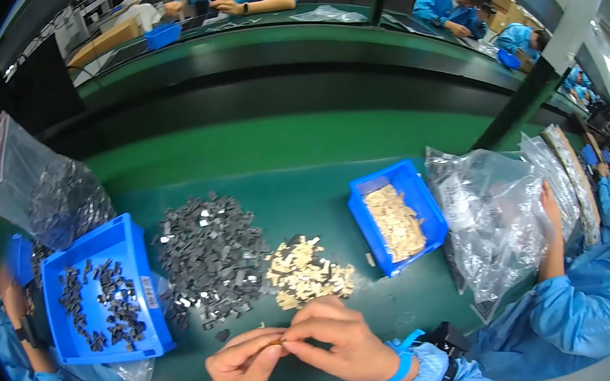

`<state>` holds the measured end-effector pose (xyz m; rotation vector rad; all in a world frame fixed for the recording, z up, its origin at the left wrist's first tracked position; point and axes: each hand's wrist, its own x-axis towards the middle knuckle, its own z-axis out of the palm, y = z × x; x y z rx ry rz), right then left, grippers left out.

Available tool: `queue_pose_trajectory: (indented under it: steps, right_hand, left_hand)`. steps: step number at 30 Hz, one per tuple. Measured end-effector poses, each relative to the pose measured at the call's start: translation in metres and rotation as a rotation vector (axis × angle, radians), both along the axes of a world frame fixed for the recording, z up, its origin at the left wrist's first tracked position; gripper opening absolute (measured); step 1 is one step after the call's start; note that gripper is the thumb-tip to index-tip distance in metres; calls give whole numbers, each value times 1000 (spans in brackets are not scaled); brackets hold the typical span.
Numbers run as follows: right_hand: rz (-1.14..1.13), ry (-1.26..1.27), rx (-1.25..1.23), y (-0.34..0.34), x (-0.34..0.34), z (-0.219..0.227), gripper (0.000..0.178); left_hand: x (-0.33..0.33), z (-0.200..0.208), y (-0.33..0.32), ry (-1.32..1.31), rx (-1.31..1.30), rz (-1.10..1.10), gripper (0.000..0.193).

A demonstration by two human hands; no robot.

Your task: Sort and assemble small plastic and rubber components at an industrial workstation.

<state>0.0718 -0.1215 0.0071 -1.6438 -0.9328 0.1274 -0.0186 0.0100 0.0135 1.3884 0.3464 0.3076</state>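
My left hand and my right hand meet at the near edge of the green table, fingertips pinched together. Between them is something tiny with a yellowish edge, mostly hidden by the fingers and too small to name. A blue band circles my right wrist. Just beyond my hands lies a loose heap of small tan pieces. Left of that heap spreads a larger pile of small black parts, some with shiny faces.
At left stands a blue bin holding scattered black parts, with a clear plastic bag behind it. A blue box of tan pieces sits at right. Beside it, a co-worker's hand touches a large clear bag. Another person's arm is at far left.
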Motion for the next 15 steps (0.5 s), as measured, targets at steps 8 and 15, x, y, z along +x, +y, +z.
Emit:
queue_pose_trajectory:
  steps: [8,15]
  right_hand:
    - [26,28,0,-1,0,-3,10]
    - [94,169,87,5,-5,-7,11]
  left_hand:
    - [4,5,3,-102,183,71,12]
    - [5,-16,1,-309,273,127,15]
